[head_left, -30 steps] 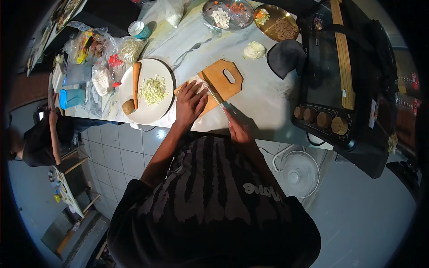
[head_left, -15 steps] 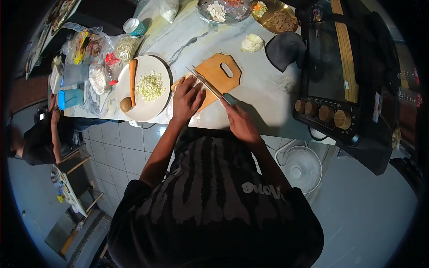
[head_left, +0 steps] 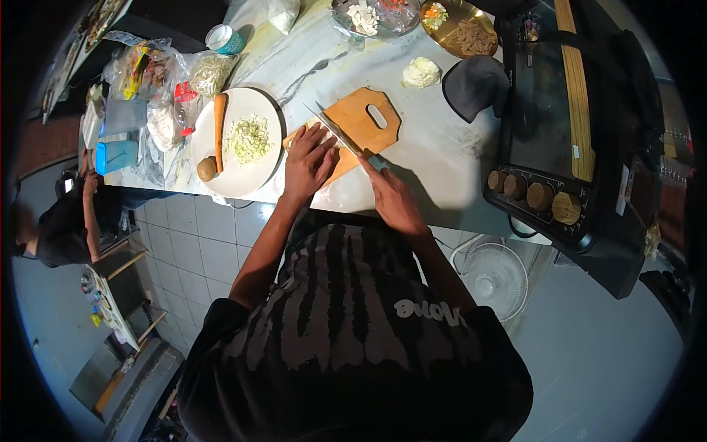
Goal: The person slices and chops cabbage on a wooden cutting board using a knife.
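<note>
1. The person's right hand [head_left: 390,195] is closed round the grey-blue handle of a long, narrow metal knife [head_left: 345,138], its index finger stretched along the top of the handle. The blade slants over the cutting board, its tip toward the board's far left edge; whether it touches the wood, I cannot tell.
2. The left hand [head_left: 311,163] lies palm down at the board's left corner, fingers slightly apart over a pale piece of food [head_left: 329,138]. I cannot tell whether they pinch it or only press on it.
3. Beneath is an orange-brown wooden cutting board [head_left: 353,110] with an oblong slot near its far right corner, set close to the front edge of the white marbled worktop [head_left: 353,70].
4. Left of the board, near that front edge, a large round white plate [head_left: 258,177] bears chopped pale-green pieces [head_left: 250,140] in the middle; along its left rim are a long orange carrot [head_left: 219,132] and a small round brown item [head_left: 207,169].
5. Toward the worktop's right end, a cream-coloured leafy lump [head_left: 421,73] sits just beside a dark-grey cloth item [head_left: 471,85].
</note>
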The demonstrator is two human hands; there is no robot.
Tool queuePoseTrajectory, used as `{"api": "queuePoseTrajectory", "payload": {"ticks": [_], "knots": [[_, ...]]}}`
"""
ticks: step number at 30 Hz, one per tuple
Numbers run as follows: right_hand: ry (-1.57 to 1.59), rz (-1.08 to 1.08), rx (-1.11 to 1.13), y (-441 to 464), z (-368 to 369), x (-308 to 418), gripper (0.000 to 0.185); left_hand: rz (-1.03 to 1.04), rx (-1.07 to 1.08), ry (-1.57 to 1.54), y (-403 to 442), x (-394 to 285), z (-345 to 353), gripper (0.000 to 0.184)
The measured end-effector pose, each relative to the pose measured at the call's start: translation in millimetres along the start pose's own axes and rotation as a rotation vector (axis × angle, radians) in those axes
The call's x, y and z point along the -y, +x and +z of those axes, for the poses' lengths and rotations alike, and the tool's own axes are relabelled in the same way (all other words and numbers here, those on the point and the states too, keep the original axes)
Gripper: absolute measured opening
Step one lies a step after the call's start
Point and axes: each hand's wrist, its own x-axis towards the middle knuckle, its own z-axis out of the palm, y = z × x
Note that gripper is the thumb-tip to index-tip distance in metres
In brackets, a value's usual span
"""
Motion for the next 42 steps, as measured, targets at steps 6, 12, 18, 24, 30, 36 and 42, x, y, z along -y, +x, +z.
{"api": "queuePoseTrajectory", "payload": {"ticks": [6, 12, 18, 24, 30, 36, 42], "knots": [[-0.017, 0.030, 0.050, 2.9, -5.6, -2.5, 0.065, -0.131, -0.178, -0.160, 1.4, -8.1, 0.3, 0.026], [-0.010, 0.009, 0.043, 5.2, 1.9, -12.5, 0.071, -0.040, -0.099, 0.036, 92.2, -20.5, -30.5, 0.038], [-0.137, 0.058, 0.024, 4.9, 20.1, -17.2, 0.077, 0.047, 0.177, 0.272, 105.9, 10.2, 20.9, 0.055], [-0.152, -0.053, -0.118, 3.7, 28.2, -28.0, 0.071, 0.062, 0.299, 0.237, 108.4, 14.4, 21.3, 0.055], [-0.218, -0.107, -0.215, -1.6, 36.1, -31.4, 0.060, 0.019, 0.270, 0.378, 111.6, -4.6, 35.9, 0.067], [-0.399, -0.134, -0.280, -4.3, 36.6, -27.3, 0.059, -0.027, -0.037, 0.275, 120.4, -2.2, 40.9, 0.069], [-0.213, -0.015, -0.106, 3.3, 18.1, -16.2, 0.070, -0.319, -0.451, -0.304, 92.7, 23.8, -6.7, 0.017]]}}
